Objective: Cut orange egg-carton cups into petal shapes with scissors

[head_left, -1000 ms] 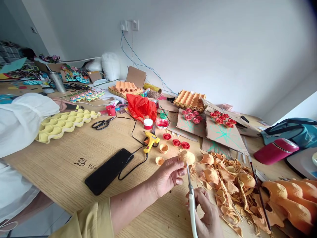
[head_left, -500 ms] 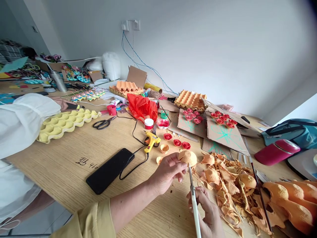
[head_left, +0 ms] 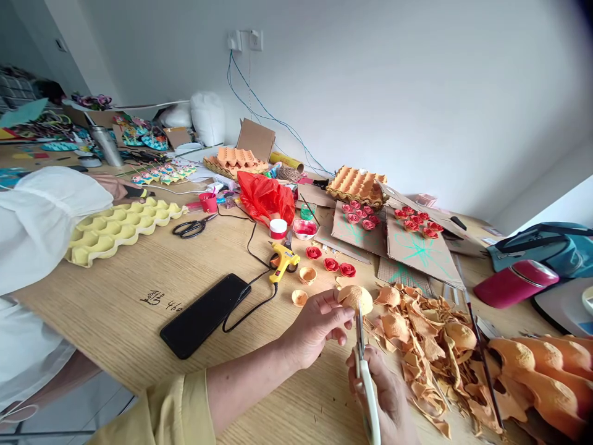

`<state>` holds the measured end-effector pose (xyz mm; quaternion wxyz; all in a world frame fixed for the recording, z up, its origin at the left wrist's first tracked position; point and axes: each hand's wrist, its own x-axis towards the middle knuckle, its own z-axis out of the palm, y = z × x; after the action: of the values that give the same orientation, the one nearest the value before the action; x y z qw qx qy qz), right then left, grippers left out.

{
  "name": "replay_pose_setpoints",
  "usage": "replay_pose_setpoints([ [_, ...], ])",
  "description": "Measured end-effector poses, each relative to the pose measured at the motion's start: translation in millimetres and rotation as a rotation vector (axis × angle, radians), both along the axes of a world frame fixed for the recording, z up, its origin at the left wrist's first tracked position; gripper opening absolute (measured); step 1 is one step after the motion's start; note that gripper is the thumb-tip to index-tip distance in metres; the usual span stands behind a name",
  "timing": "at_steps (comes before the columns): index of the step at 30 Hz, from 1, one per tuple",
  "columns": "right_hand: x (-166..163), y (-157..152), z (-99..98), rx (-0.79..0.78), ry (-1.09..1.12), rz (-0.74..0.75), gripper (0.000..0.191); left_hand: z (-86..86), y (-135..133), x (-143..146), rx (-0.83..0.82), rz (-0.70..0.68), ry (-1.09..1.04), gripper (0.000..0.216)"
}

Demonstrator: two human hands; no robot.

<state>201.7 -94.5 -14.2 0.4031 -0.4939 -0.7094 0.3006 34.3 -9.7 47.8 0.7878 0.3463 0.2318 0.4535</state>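
My left hand (head_left: 319, 324) pinches a small orange egg-carton cup (head_left: 356, 297) above the wooden table (head_left: 139, 296). My right hand (head_left: 386, 402) grips white-handled scissors (head_left: 364, 364), whose blades point up and meet the cup's lower edge. Just right of the cup lies a heap of torn orange carton scraps (head_left: 430, 346). Two small cut cups (head_left: 303, 285) and three red paper roses (head_left: 331, 262) sit beyond my left hand.
A black phone (head_left: 204, 315) and a yellow glue gun (head_left: 283, 259) lie left of my hands. Another person in white (head_left: 41, 228) sits at the left by a yellow egg tray (head_left: 120, 225). Cardboard sheets with roses (head_left: 412, 238), black scissors (head_left: 192, 227), and a pink bottle (head_left: 516, 282) stand farther off.
The scissors have risen into the cup's edge, and my right hand has slid slightly lower in view. My left hand and the cup shifted a little to the right.
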Motion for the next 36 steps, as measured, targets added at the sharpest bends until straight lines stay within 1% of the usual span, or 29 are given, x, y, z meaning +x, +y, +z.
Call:
replay_pose_setpoints([
  [9, -4.6, -0.9, 0.1, 0.004, 0.049, 0.004, 0.033, 1.1, -4.1, 0.2, -0.038, 0.008, 0.001, 0.039],
  [18, -4.1, -3.9, -6.1, -0.027, 0.068, -0.004, 0.029, -0.1, -5.7, 2.4, -0.099, 0.025, -0.027, 0.038],
  [20, -6.5, -4.2, -7.0, -0.023, 0.069, -0.027, 0.031, 0.6, -6.2, 2.6, -0.102, 0.028, -0.032, 0.038],
  [24, -12.8, -7.1, -9.7, 0.008, 0.083, -0.13, 0.036, 2.2, -6.8, 2.3, -0.101, 0.016, -0.05, 0.038],
  [25, -13.5, -7.7, -10.0, 0.011, 0.082, -0.151, 0.035, 2.4, -6.5, 2.0, -0.098, 0.016, -0.055, 0.037],
  [27, -13.1, -7.8, -9.1, 0.008, 0.059, -0.145, 0.033, 2.6, -5.0, 1.3, -0.082, 0.025, -0.058, 0.037],
  [29, -11.2, -6.0, -5.6, 0.024, 0.02, -0.095, 0.031, 2.6, -1.9, 0.0, -0.055, 0.043, -0.055, 0.037],
  [32, -8.9, -1.8, 3.0, 0.111, -0.05, -0.022, 0.026, 3.3, 7.2, -5.2, -0.014, 0.101, -0.035, 0.039],
  [34, -7.8, -0.4, 8.4, 0.141, -0.072, -0.032, 0.025, 5.2, 16.1, -12.0, 0.026, 0.156, 0.014, 0.039],
  [36, -5.5, -0.9, 12.1, 0.107, -0.057, -0.043, 0.028, 8.7, 26.3, -21.3, 0.11, 0.208, 0.114, 0.036],
])
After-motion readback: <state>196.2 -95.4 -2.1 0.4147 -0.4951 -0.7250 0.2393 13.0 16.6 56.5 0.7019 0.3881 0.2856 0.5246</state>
